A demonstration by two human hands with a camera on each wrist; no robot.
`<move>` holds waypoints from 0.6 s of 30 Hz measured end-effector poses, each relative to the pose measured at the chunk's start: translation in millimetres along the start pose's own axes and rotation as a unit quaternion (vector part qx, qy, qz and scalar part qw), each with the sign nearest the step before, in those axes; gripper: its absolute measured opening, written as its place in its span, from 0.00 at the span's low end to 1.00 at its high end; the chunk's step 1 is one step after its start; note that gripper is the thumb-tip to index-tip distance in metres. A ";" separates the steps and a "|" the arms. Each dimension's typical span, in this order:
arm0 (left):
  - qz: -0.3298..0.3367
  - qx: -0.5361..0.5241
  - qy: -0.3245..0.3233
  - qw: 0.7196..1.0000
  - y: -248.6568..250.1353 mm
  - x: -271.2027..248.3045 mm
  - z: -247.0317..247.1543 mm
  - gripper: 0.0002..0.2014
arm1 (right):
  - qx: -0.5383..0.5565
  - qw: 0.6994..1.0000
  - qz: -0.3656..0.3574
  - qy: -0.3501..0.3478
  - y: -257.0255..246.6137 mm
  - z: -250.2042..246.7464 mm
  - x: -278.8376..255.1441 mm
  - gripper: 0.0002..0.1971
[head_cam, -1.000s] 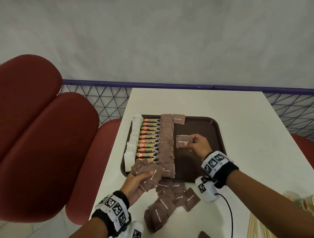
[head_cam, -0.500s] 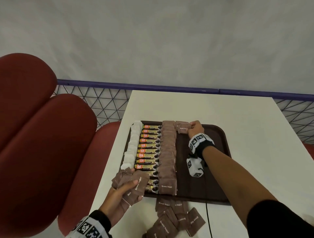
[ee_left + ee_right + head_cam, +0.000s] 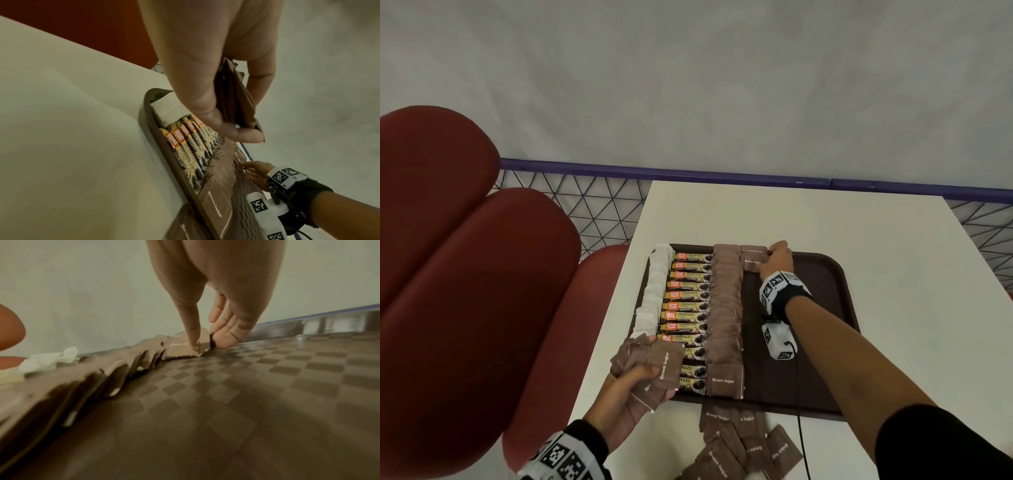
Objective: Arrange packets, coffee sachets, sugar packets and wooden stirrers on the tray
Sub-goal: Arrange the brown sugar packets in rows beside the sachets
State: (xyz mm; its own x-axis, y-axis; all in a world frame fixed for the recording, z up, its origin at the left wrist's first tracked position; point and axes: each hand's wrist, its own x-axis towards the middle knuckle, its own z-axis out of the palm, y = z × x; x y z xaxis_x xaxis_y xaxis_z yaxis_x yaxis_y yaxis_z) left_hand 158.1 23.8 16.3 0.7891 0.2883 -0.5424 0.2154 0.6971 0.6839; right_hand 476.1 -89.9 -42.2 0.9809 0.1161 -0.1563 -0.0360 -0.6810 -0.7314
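We press one sugar packet (image 3: 751, 263) onto the tray (image 3: 822, 274) between right hand (image 3: 779, 257) thumb and fingertips; our left hand (image 3: 626, 390) grips a packet stack (image 3: 654, 366).

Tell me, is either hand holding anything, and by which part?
The left hand grips a stack of brown sugar packets by their lower ends. The right hand pinches one sugar packet by its right edge.

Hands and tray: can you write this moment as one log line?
right hand pressing sugar packet onto tray | left hand gripping packet bundle
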 end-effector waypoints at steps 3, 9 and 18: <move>0.006 0.010 0.001 1.000 -0.2 0.8 6.0 0.23 | 0.001 1.000 -0.005 0.017 1.3 -6.2 -3.0 0.21; 0.010 0.012 0.008 1.000 -0.7 1.5 18.9 0.21 | 0.011 0.995 -0.103 -0.012 5.5 -18.6 -32.8 0.15; 0.008 0.026 0.010 1.000 -6.7 0.5 33.3 0.22 | 0.088 0.914 -0.184 -0.350 -20.4 -47.0 -140.8 0.13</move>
State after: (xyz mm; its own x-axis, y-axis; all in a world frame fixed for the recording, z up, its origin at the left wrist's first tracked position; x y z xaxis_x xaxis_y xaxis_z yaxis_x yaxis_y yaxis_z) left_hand 176.2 -2.6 27.6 0.7811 0.3131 -0.5402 0.2322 0.6574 0.7169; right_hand 347.7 -126.3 26.0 0.5723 0.7901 -0.2195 0.1811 -0.3828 -0.9059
